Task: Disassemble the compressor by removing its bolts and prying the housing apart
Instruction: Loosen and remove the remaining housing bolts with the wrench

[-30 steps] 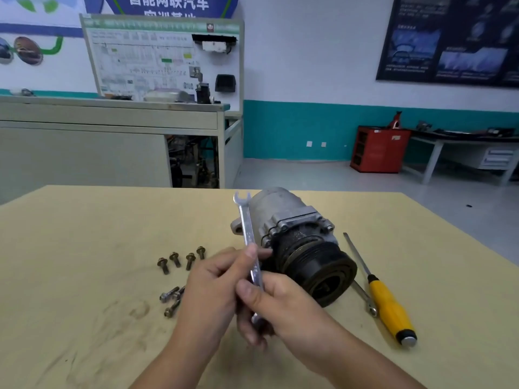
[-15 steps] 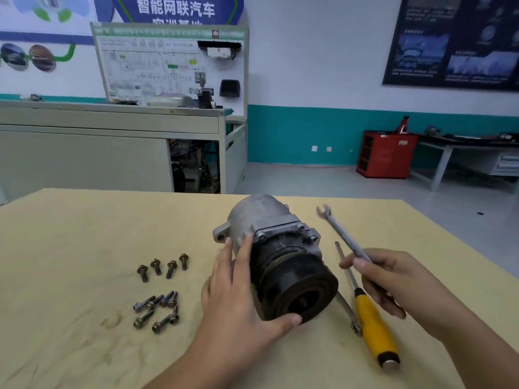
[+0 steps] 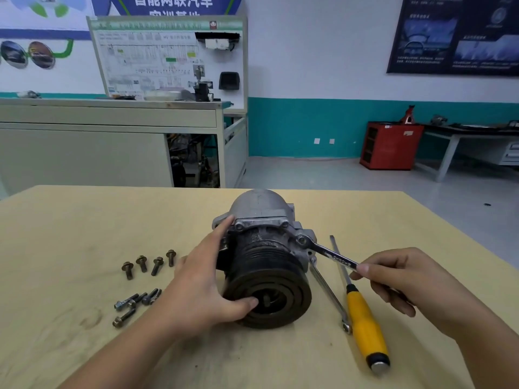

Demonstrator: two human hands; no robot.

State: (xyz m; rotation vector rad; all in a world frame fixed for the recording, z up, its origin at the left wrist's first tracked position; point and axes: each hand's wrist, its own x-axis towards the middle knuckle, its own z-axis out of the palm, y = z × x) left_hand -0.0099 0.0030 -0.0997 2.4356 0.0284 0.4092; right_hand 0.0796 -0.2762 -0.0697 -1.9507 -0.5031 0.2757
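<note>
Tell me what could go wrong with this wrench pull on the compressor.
1. The right hand only pinches the wrench at its far end. Its open head could slip off the bolt and round it.
2. The compressor lies on its side, braced only by the left hand, so a hard pull may roll it.
3. The loose bolts beside it could scatter if it rolls.

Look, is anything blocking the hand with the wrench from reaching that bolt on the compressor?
Nothing visible does. The right hand holds the wrench, and its open end sits on the bolt on the compressor's right side.
</note>
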